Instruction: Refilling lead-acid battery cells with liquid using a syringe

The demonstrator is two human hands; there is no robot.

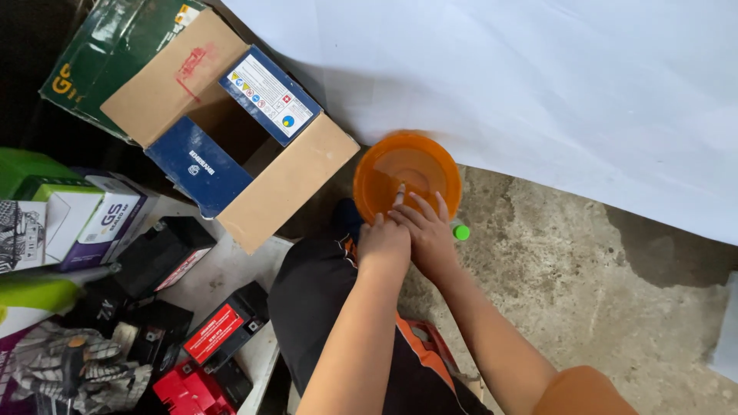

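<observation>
from the head view, looking straight down: both hands are together at the near rim of an orange plastic bowl (407, 173) that sits on the concrete floor (615, 307). the left hand (384, 242) is curled into a loose fist just beside the right, and i cannot tell if it grips anything. the right hand (427, 230) has its fingers stretched forward, the tips lying over the bowl's rim; it does not appear to clasp anything. a small green cap (461, 232) lies on the floor just right of the right hand, touching or nearly touching the bowl's edge.

to my eye the work stands at the bowl itself, hands busy with something at its near edge; any further move calls for a steady bowl, as it looks light and could slide or tip.

for room: a white sheet (538, 77) lies just behind the bowl, its edge running right past it. an open cardboard box (284, 184) stands close on the left, its corner near the bowl. further left, black and red batteries (223, 330) and small cartons (100, 223) crowd a low surface. the bare floor to the right is the roomy side. the person's knee in dark trousers (315, 300) sits just under the arms.
</observation>
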